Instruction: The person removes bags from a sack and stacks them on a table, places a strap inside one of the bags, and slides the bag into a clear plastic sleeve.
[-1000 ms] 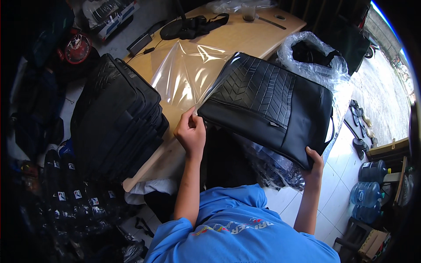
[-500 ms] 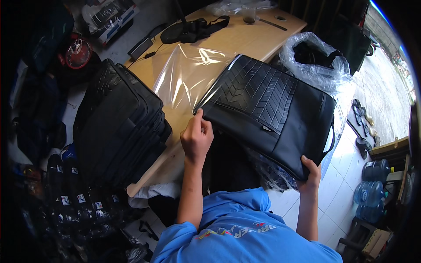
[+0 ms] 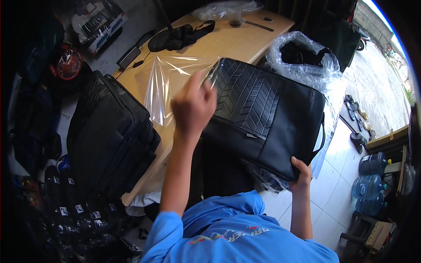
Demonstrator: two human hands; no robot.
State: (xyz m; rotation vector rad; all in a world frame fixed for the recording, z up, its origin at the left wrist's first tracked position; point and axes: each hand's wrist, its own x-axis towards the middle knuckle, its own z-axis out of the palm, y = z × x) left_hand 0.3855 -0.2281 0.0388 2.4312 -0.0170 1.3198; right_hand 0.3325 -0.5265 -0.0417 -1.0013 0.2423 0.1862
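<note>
A black backpack (image 3: 289, 118) with an embossed chevron panel lies tilted in front of me. My right hand (image 3: 302, 173) grips its lower right corner, thumb on top. Clear plastic film (image 3: 160, 90) spreads from the backpack's left edge over the table. My left hand (image 3: 193, 107) is raised at that edge, where film and backpack meet. Its fingers are curled together but blurred by motion, and I cannot make out what they pinch. Left of it stands a stack of similar black backpacks (image 3: 112, 136).
The wooden table (image 3: 228, 39) carries black straps (image 3: 180, 37), a power adapter (image 3: 129, 56) and a cup (image 3: 235, 19). A crumpled clear plastic bag (image 3: 307, 72) with dark contents sits beyond the backpack. Large water bottles (image 3: 368, 186) stand at the right; plastic-wrapped black goods (image 3: 74, 206) lie lower left.
My left hand has moved up along the backpack's left edge from its near corner. The bright line seen along that edge is now shorter. My right hand keeps its grip; the whole view has shifted slightly.
</note>
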